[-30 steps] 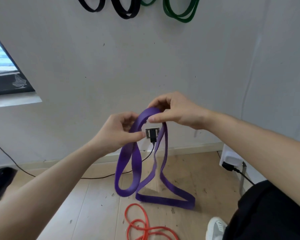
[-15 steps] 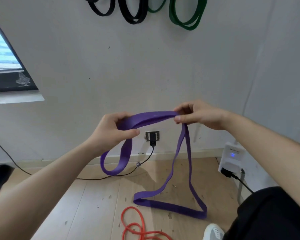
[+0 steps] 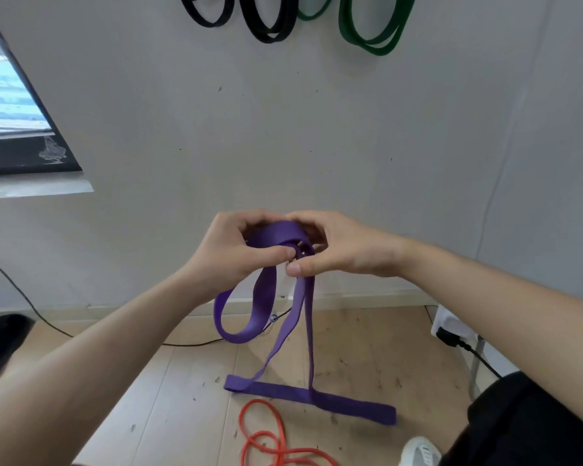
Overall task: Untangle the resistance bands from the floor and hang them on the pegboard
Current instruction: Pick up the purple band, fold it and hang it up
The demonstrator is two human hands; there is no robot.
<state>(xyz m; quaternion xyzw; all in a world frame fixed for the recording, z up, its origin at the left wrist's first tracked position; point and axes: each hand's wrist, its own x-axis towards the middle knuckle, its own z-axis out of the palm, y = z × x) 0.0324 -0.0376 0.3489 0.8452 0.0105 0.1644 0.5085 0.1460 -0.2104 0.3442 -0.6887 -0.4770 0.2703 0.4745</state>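
— Where is the purple band point(image 3: 265, 297) found?
— It is held up at the centre of the frame, in front of the wall point(image 3: 317, 129). One short loop is left hanging below the hands. Two longer strands are let down to the wooden floor point(image 3: 182, 398), where a flat stretch is laid.

— How is it gripped?
— Its top fold is pinched by the left hand point(image 3: 233, 250), thumb pressed against curled fingers. The strands are clasped just beside it by the right hand point(image 3: 344, 250), its fingers also curled in. The two hands are brought together, touching.

— What else is seen?
— An orange band point(image 3: 260, 401) is coiled on the floor at the lower centre. Black bands point(image 3: 266, 38) and green bands point(image 3: 379, 50) are hung at the top edge.
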